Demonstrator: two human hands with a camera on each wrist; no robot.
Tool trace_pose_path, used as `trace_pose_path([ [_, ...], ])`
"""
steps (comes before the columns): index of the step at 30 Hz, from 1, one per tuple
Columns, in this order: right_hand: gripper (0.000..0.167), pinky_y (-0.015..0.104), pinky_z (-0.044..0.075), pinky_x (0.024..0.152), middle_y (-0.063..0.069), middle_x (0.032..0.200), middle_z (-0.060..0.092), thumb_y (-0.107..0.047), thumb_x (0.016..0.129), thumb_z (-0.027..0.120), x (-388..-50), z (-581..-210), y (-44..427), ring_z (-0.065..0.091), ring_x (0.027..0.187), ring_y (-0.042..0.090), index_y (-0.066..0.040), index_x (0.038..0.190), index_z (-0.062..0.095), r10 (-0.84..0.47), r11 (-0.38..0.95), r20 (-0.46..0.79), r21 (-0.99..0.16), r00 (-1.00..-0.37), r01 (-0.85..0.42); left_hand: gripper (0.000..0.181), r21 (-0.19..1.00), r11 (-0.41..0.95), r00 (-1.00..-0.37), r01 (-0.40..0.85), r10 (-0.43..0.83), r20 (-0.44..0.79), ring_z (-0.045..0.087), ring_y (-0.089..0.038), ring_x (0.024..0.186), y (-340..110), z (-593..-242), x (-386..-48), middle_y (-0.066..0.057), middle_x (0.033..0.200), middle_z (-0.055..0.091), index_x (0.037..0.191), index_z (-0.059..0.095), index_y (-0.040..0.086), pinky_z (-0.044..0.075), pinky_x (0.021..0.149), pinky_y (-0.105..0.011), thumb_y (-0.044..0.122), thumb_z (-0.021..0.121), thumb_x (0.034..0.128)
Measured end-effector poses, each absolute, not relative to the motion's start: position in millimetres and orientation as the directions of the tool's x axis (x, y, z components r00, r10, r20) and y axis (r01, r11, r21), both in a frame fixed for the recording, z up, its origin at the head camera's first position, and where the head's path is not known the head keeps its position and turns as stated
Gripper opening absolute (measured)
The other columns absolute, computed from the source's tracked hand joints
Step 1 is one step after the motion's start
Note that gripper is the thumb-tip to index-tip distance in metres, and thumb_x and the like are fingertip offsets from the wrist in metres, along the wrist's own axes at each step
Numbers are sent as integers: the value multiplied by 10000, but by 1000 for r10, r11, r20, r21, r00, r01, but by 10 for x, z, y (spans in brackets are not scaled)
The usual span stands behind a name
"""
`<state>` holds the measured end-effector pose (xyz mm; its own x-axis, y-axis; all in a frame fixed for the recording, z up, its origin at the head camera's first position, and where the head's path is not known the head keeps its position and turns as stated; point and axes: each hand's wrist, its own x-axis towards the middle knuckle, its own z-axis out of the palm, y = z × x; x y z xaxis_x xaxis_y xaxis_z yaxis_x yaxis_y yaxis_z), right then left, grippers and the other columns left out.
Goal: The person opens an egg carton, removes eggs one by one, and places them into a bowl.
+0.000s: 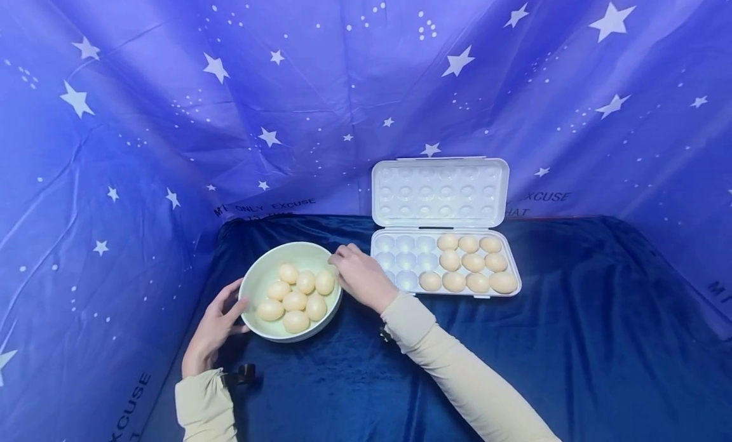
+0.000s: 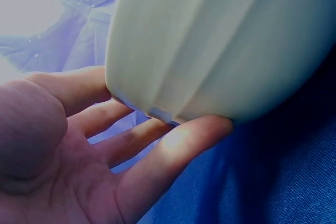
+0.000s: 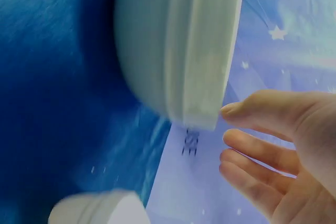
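A pale green bowl (image 1: 260,277) with several beige eggs (image 1: 295,300) in it stands on the dark blue cloth. My left hand (image 1: 216,321) holds its left side, the thumb at the rim and the other fingers against the outer wall; the left wrist view shows the ribbed wall (image 2: 199,40) close up. By the bowl's right rim is my right hand (image 1: 363,274). In the right wrist view, that hand (image 3: 273,150) has loosely bent fingers with nothing between them, and the thumb tip is close to the rim; contact is hard to tell.
Behind and right of the bowl lies a white egg box (image 1: 516,283), its lid (image 1: 440,191) raised against the curtain. Eggs (image 1: 473,263) sit in its right part; hollows (image 1: 405,261) show at left. A purple star-printed curtain (image 1: 343,99) rises behind the cloth (image 1: 457,353).
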<state>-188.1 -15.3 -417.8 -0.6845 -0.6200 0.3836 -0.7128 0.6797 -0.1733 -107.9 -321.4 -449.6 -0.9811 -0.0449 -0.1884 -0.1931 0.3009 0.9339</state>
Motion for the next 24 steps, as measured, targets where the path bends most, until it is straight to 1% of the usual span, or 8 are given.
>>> trace_pose_path([
  [2, 229, 347, 566, 809, 74, 1013, 663, -39, 835, 731, -1892, -4203, -37, 595, 974, 245, -60, 1062, 718, -595, 684, 415, -189, -689, -705, 563, 933, 306, -981, -192, -46, -187, 613, 7, 898, -3214, -4500, -1079, -284, 1512, 350, 1550, 267, 47, 618, 680, -280, 210, 490, 1059],
  [5, 268, 376, 563, 834, 84, 1036, 661, -19, 814, 726, -1923, -4206, 151, 598, 1005, 262, -49, 1079, 709, -563, 697, 423, -219, -710, -683, 556, 932, 312, -982, -187, -49, -180, 605, 10, 906, -3207, -4492, -1081, -291, 1495, 367, 1547, 274, 44, 618, 684, -281, 207, 488, 1060],
  [9, 284, 423, 559, 872, 112, 1066, 654, 7, 805, 720, -1966, -4182, 414, 595, 1058, 296, -18, 1087, 700, -521, 721, 400, -265, -754, -640, 550, 931, 310, -982, -191, -55, -183, 608, 7, 894, -3194, -4482, -1071, -293, 1484, 375, 1544, 278, 40, 617, 681, -275, 200, 485, 1061],
  [17, 268, 470, 544, 892, 156, 1075, 662, -9, 823, 703, -2078, -4189, 931, 592, 1063, 338, 19, 1088, 686, -451, 787, 346, -280, -823, -549, 555, 927, 314, -979, -205, -61, -196, 625, -61, 929, -3196, -4473, -1064, -289, 1480, 379, 1547, 276, 48, 620, 690, -287, 208, 488, 1060],
  [24, 275, 524, 538, 870, 216, 1113, 644, 4, 831, 685, -2139, -4265, 1357, 575, 1071, 396, 47, 1102, 674, -353, 842, 279, -320, -893, -433, 553, 935, 300, -982, -189, -54, -181, 626, -3, 860, -3199, -4492, -1069, -299, 1488, 362, 1545, 272, 37, 616, 675, -266, 200, 483, 1061],
])
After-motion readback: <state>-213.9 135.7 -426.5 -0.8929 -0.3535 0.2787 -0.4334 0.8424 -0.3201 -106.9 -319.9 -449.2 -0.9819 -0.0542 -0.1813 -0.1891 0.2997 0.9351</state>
